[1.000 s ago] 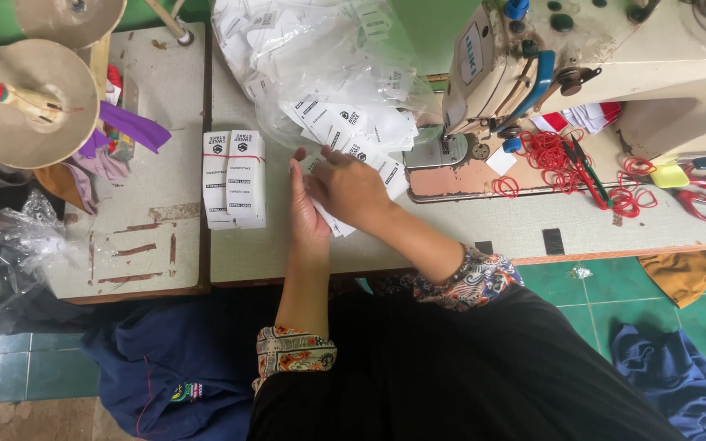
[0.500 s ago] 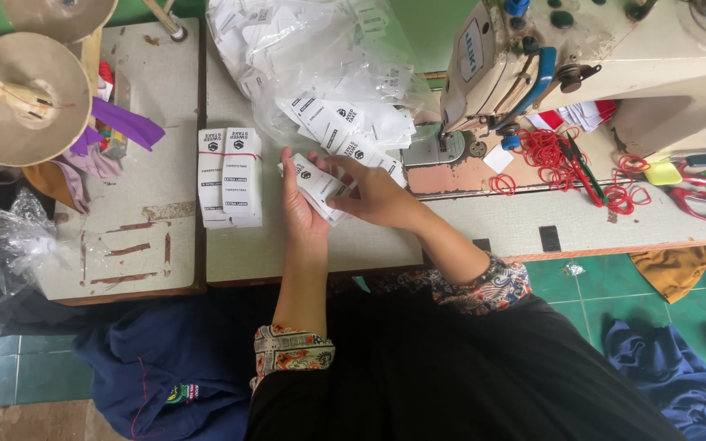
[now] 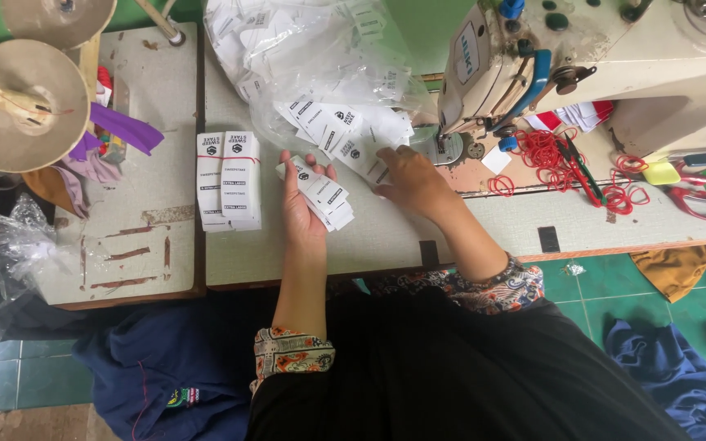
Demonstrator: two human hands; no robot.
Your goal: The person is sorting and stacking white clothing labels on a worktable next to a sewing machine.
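Left hand (image 3: 302, 208) palm up over the surface (image 3: 386, 245), its grip curled around a small stack of white labels (image 3: 324, 194) with black print; the stack lies fanned across the palm, its far end sticking out toward the right past the fingers. Right hand (image 3: 408, 178) lies palm down just beside it, fingers pressed on loose labels (image 3: 345, 135) spilling from the mouth of a clear plastic bag (image 3: 304, 57); whether that grip pinches one label or only rests on them cannot be told. The bag sits at the back of the surface, full of more of the same labels. To the left of the left hand, well clear of it, two bundles (image 3: 229, 181) of labels lie side by side, each tied with a thin red band. Sewing machine (image 3: 582, 57) stands at the right rear, its head just beyond the right hand. Red rubber bands (image 3: 549, 155) are heaped on the machine bed, with scissors (image 3: 700, 200) farther right. A second tabletop (image 3: 136, 237) to the left, paint worn, carries a thread cone stand (image 3: 22, 106) and purple fabric scraps (image 3: 120, 135). Crumpled plastic (image 3: 10, 253) hangs off its near left edge. Blue cloth (image 3: 165, 367) lies on the green floor below.
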